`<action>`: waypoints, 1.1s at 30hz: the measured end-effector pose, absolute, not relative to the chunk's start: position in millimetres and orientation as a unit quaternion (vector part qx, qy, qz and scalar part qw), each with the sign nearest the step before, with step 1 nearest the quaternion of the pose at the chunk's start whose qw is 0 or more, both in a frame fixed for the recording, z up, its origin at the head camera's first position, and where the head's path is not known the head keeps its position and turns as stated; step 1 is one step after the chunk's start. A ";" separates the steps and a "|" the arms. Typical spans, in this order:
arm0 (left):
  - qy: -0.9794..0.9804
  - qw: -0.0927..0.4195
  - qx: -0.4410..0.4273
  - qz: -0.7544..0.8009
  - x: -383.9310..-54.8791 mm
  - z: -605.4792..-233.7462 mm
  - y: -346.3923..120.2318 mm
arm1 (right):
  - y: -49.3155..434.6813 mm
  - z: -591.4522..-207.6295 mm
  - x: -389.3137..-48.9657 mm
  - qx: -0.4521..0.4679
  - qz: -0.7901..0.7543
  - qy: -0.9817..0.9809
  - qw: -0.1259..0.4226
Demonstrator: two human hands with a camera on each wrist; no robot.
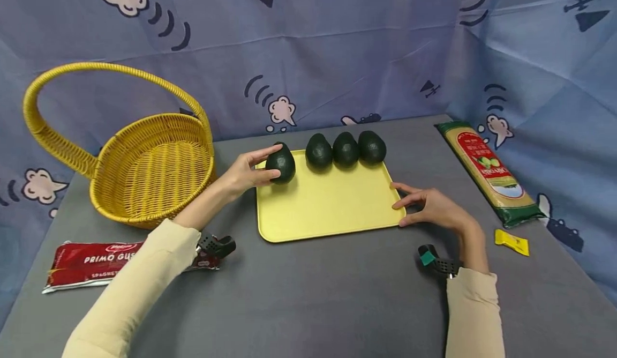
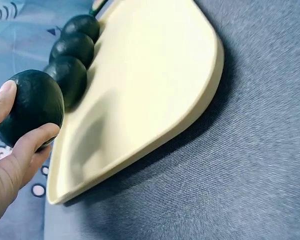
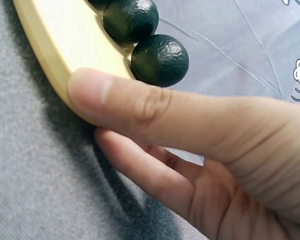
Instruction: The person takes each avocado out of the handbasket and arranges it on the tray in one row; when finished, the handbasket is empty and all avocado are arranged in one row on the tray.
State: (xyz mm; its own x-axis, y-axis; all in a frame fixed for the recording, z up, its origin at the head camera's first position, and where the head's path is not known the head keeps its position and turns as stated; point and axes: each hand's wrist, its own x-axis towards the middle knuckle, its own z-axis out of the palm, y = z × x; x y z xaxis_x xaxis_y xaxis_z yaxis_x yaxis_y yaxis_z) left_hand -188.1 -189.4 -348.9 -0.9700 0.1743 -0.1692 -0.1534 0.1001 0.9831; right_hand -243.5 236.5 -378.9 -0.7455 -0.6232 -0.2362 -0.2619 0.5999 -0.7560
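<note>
My left hand (image 1: 244,174) grips a dark green avocado (image 1: 281,164) between thumb and fingers, over the back left corner of a yellow tray (image 1: 332,202). In the left wrist view the held avocado (image 2: 36,107) appears raised, with a shadow on the tray beneath. Three more avocados stand in a row along the tray's back edge: a left one (image 1: 318,152), a middle one (image 1: 345,150) and a right one (image 1: 371,147). At the tray's right end, my right hand (image 1: 429,206) pinches the rim near the front corner. Its thumb (image 3: 92,95) lies on the rim.
A yellow wicker basket (image 1: 154,176) with a tall handle stands at the left. In front of it lies a red spaghetti pack (image 1: 96,264), partly behind the left sleeve. Toward the right lie a green-ended pasta bag (image 1: 489,170) and a small yellow wrapped candy (image 1: 512,241).
</note>
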 end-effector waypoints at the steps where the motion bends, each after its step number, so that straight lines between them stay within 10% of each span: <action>1: 0.734 0.124 0.005 0.668 -187.6 -351.0 -191.5 | 234.0 -381.2 -243.9 -0.259 -0.365 0.859 0.248; 33: 0.747 0.158 0.000 0.645 -223.7 -369.3 -200.9 | 237.3 -375.7 -244.9 -0.258 -0.363 0.862 0.240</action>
